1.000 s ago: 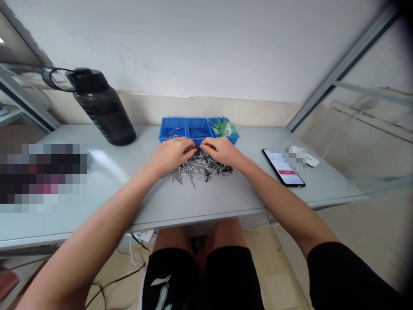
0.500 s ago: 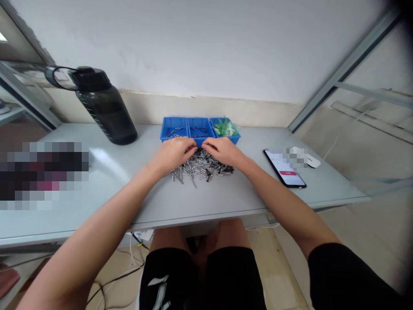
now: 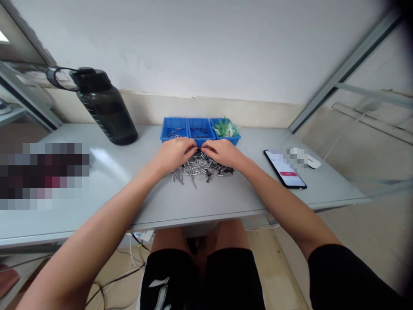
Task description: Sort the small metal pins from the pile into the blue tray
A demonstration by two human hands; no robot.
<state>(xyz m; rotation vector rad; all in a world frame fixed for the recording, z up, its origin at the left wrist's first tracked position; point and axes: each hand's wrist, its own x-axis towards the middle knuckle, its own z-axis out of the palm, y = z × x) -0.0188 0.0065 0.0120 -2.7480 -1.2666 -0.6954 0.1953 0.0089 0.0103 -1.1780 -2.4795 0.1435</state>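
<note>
A loose pile of small metal pieces that look like rivets (image 3: 196, 165), some silver and some black, lies on the grey desk. My left hand (image 3: 176, 153) rests over the pile's far left part, thumb and fingers bent together at the tips. Opposite it, my right hand (image 3: 224, 153) is curled the same way at the far right part. Their fingertips nearly meet, and whatever they pinch is too small or hidden. Just beyond stand the left blue bin (image 3: 166, 129) with a few silver pieces, the middle blue bin (image 3: 198, 123) with a few dark ones, and the right blue bin (image 3: 237, 140) holding green-and-clear plastic packaging.
A large dark water bottle (image 3: 108, 112) stands at the back left. To the right lie a phone (image 3: 285, 170) with a lit screen and a white mouse (image 3: 312, 161). A blurred-out item (image 3: 45, 174) occupies the left side. The wall (image 3: 206, 56) rises behind the bins.
My right hand's fingers have shifted very slightly at the pile. My left hand, the bins and the pile look nearly the same.
</note>
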